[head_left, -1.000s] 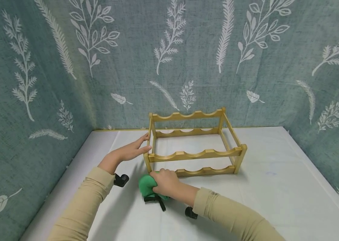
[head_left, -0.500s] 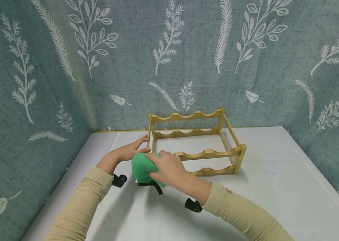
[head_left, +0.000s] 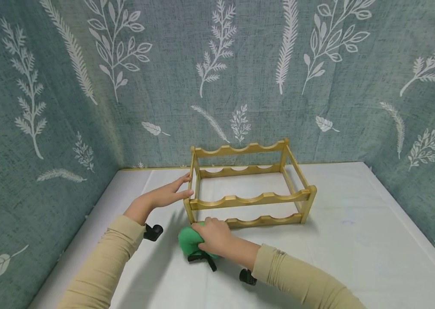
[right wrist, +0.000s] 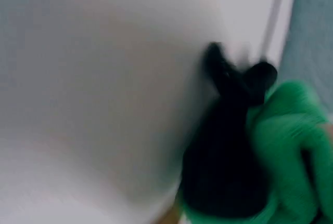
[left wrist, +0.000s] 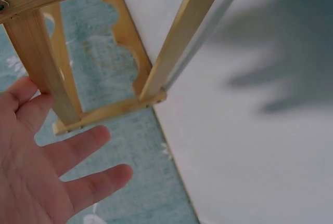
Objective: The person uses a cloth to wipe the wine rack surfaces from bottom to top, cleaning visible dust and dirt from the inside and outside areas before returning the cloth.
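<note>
A slatted wooden rack (head_left: 258, 198) with scalloped rails, like a wine rack, stands on the white tabletop. My left hand (head_left: 165, 194) rests against its left end, fingers straight and spread. Seen from the left wrist, two digits of the hand (left wrist: 47, 151) touch a wooden bar and two fingers reach out free. My right hand (head_left: 214, 235) grips a bunched green cloth (head_left: 189, 239) at the rack's front left lower corner. Black strap-like ends (head_left: 202, 257) stick out below the cloth. In the right wrist view the cloth (right wrist: 291, 151) is blurred beside a dark piece (right wrist: 226, 167).
Teal leaf-patterned fabric (head_left: 256, 77) hangs behind and along both sides of the white tabletop (head_left: 356, 240). Small black wrist-worn devices sit under the left wrist (head_left: 153, 232) and under the right wrist (head_left: 247, 277).
My right hand lifted with the green cloth to the rack's upper front left corner half a second ago, then came back down to the lower corner. My left hand and the rack stay put.
</note>
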`<act>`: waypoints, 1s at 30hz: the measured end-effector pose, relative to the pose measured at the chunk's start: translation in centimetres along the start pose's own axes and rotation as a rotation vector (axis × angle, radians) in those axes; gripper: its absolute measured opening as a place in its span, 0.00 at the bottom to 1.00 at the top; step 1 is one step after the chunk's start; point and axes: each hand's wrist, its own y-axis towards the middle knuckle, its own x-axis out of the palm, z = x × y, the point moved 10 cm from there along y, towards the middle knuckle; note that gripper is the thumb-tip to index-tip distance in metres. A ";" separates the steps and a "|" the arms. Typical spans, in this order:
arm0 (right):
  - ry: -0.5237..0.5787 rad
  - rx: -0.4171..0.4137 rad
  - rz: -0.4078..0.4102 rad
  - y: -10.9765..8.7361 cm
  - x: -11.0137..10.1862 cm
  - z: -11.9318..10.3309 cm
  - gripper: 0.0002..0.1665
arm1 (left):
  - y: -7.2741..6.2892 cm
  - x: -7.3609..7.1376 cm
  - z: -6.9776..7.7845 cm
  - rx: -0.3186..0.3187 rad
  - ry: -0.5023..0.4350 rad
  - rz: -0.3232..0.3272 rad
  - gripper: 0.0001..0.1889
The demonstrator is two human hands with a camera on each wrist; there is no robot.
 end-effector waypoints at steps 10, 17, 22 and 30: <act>0.114 -0.041 0.321 -2.4 -9.8 1.5 0.29 | 0.2 0.1 -0.2 0.010 -0.007 0.024 0.43; 0.331 0.088 0.236 -3.7 -14.0 6.5 0.32 | 0.4 0.4 -0.5 0.045 -0.069 0.062 0.39; 0.385 0.153 0.280 -3.3 -19.1 10.9 0.32 | 0.1 0.2 -0.4 0.029 -0.038 0.101 0.39; 0.327 0.248 0.173 -1.0 -20.6 15.1 0.35 | -1.0 1.2 0.4 0.023 0.045 0.110 0.41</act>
